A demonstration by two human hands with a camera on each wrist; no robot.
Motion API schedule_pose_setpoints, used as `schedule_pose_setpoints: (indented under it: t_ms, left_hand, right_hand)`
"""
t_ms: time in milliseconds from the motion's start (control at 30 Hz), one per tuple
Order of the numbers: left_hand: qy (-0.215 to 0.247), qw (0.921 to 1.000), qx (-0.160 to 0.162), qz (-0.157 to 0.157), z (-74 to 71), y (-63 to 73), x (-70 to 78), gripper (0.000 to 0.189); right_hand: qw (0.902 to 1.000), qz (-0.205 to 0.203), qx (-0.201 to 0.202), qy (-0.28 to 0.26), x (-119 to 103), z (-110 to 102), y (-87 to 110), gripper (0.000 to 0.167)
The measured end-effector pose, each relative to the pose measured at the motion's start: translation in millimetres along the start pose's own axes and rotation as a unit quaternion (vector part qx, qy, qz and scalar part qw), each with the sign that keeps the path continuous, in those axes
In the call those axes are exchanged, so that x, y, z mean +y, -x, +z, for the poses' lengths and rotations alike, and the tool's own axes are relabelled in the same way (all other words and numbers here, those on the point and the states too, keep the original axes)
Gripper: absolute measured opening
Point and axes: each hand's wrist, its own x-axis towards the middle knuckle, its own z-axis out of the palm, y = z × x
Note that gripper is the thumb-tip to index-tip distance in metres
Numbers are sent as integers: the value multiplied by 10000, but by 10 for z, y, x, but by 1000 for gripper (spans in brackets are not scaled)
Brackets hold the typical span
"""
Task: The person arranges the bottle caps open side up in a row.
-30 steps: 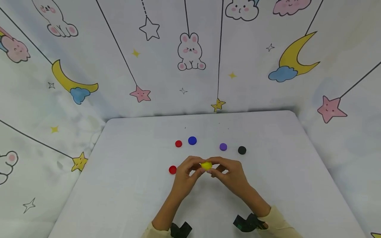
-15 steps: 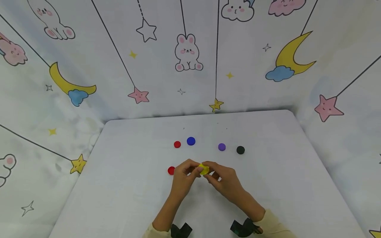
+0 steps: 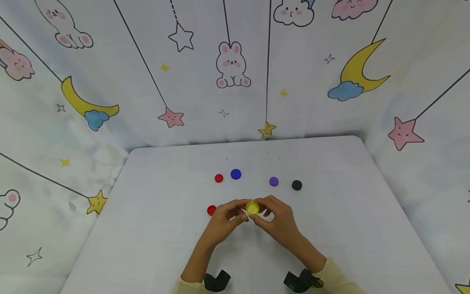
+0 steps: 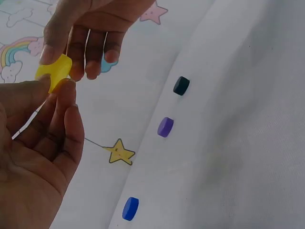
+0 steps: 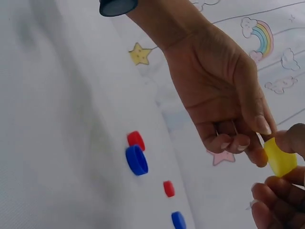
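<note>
A yellow bottle cap (image 3: 252,208) is held up over the white table between both hands, its hollow side facing the head camera. My right hand (image 3: 280,218) pinches it, the right thumb (image 5: 291,139) against one side and fingertips under it in the right wrist view. From the other side my left hand (image 3: 223,222) pinches the cap's edge, its index finger along the top and thumb low; the left wrist view has these fingertips on the yellow cap (image 4: 59,71). A red cap (image 3: 211,210) lies beside the left hand. Another blue cap (image 5: 137,160) is hidden from the head view.
Farther back on the white table (image 3: 147,212) lie a small red cap (image 3: 218,178), a blue cap (image 3: 236,174), a purple cap (image 3: 273,181) and a black cap (image 3: 296,185). A cartoon-printed backdrop (image 3: 198,90) rises behind and beside the table.
The yellow cap has turned between the fingers, so its hollow inside now faces the head camera. The left thumb has slid off its face, down and left. The caps on the table stay put.
</note>
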Motion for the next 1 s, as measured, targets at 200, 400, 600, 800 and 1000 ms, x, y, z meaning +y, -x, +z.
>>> schedule_pose_setpoints:
  t_ms: [200,400,600,800,1000]
  left_hand:
    - [-877,9959,208,111,-20,13,-75,34]
    - [-1396,9886,552,112,-21,40,-124,32]
    - [-2960,9510,698,554,-35,38,-155,35]
    - [-3911,9166,634,526,-51,-14,-220,32]
    - [-4361,8983,400,349,-60,-53,-448,32]
  right_hand:
    - [9974,313,-609,-228,21,-19,-20,34]
    - [9908,365,-1302,57,25,-41,-65,33]
    - [9808,690,-1730,578,29,18,-142,32]
    - [9733,1271,-1858,456,158,154,-131,27]
    - [9687,1439,-2003,274,338,278,-67,27]
